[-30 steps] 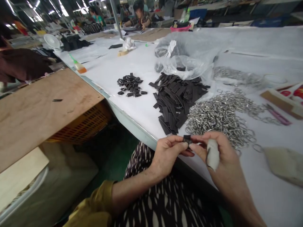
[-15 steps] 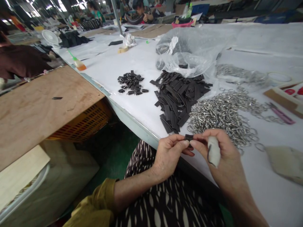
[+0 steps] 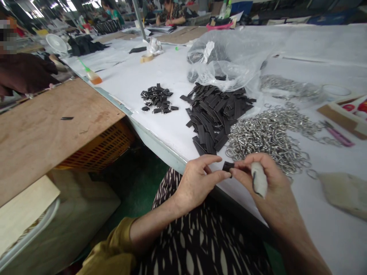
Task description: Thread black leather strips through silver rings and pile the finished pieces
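Note:
Between the fingertips of my right hand [image 3: 266, 183] a small folded black strip [image 3: 228, 166] is pinched. White wrapping covers one finger of that hand. My left hand [image 3: 197, 179] has its index finger lifted off, and its thumb tip rests at the strip's lower edge. Just beyond the hands lie a heap of black strips [image 3: 213, 114] and, to its right, a pile of metal rings [image 3: 263, 133]. A smaller group of black pieces with rings [image 3: 158, 99] sits farther left on the white table [image 3: 160, 133].
Behind the strips is a clear plastic bag [image 3: 237, 72]. Pink-handled snips [image 3: 340, 136] and a cardboard box [image 3: 341, 114] lie at the right. A bottle [image 3: 94, 77] stands tilted near the left edge. A wooden board [image 3: 51, 130] adjoins on the left. Other people are at work behind.
My left index finger has come away from the black strip, opening a gap to the thumb. My right hand still pinches it. The camera view has shifted slightly.

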`<state>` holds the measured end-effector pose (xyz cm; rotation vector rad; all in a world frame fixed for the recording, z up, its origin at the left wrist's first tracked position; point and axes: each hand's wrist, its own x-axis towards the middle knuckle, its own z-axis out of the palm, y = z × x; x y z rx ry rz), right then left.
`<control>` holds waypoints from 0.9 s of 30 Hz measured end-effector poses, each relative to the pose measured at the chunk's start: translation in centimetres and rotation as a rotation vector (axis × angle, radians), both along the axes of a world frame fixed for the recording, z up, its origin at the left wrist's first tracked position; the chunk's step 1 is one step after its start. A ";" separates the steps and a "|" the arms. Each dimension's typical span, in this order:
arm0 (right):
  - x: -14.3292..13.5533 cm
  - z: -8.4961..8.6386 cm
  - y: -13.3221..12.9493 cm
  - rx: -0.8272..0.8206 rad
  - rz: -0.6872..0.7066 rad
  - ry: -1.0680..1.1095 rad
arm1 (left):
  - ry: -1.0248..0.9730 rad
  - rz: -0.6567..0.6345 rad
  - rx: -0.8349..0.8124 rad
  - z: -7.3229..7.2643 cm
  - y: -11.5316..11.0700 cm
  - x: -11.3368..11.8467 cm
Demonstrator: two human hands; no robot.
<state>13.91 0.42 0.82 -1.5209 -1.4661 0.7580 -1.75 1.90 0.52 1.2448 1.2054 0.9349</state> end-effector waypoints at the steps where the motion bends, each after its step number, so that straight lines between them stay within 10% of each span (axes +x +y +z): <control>1: 0.0 0.0 0.0 0.002 0.009 0.001 | -0.093 -0.059 -0.099 0.0 0.1 0.1; 6: -0.3 -0.5 0.0 0.013 0.028 -0.027 | -0.471 -0.154 -0.351 -0.8 0.1 1.1; 27: -0.2 0.3 -1.3 -0.049 -0.060 -0.108 | -0.596 -0.012 -0.405 -1.5 -0.2 1.0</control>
